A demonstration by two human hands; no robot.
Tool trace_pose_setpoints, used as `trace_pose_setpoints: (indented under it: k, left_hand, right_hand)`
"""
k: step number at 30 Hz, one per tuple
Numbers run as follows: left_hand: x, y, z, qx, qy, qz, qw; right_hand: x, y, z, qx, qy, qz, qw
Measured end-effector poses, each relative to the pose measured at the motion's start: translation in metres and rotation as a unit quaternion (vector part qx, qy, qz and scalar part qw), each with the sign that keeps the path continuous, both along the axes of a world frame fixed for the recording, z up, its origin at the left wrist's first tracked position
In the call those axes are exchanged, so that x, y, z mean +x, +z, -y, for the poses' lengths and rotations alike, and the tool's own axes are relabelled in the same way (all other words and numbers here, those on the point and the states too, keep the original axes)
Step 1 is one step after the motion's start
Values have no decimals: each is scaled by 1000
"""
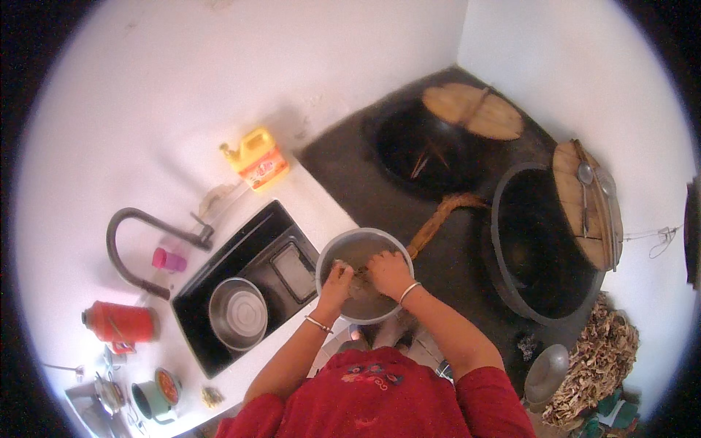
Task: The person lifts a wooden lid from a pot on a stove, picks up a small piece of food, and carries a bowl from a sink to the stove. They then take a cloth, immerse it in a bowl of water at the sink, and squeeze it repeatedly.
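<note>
Before me, at the corner where the white counter meets the dark stove top, is a round metal basin [366, 313] with murky, greyish contents. My left hand [337, 287] reaches over its left side, fingers bent together and pinching something small and pale that I cannot make out. Inside the right half, my right hand [390, 274] has its fingers curled down; their tips and anything under them are hidden. Some small dark bits lie between the two hands. A bracelet circles each wrist.
Left is a black sink [257, 246] holding a metal bowl [238, 313], with a curved faucet [128, 211] behind. A yellow oil jug [257, 159] stands by the wall. Right are two large woks [536, 246], wooden lids [471, 109], a braided straw piece [438, 222] and dry leaves [602, 356].
</note>
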State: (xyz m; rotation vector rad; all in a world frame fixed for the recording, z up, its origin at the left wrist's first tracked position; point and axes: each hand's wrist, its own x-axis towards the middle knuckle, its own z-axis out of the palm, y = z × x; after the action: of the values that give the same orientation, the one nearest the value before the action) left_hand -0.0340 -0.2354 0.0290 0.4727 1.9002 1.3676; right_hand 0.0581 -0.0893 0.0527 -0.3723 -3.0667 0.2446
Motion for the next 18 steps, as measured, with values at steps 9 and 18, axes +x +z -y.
trace_pose_setpoints:
  k: [9, 18]
  left_hand:
    - [-2, -35, -5, -38, 33, 50, 997]
    - [0, 41, -12, 77, 96, 467, 876]
  right_hand:
    - [-13, -42, 24, -42, -36, 67, 996]
    - [-25, 15, 45, -381, -189, -129, 896]
